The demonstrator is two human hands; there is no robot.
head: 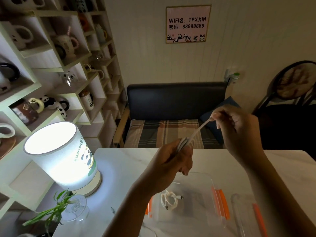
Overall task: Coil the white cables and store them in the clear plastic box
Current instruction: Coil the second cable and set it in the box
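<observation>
My left hand (177,158) grips a bundle of loops of a white cable (183,142) above the table. From the bundle a taut stretch of the same cable runs up and right to my right hand (237,124), which pinches its end between thumb and fingers. Below both hands stands the clear plastic box (201,218) with orange latches, open on top. Inside it lies another coiled white cable (168,200) with its plugs showing.
A lit panda lamp (63,156) stands at the table's left, with a glass vase of green leaves (75,208) in front of it. The box's clear lid (246,218) lies to the right. Mug shelves fill the left wall. A dark bench (176,100) faces the table.
</observation>
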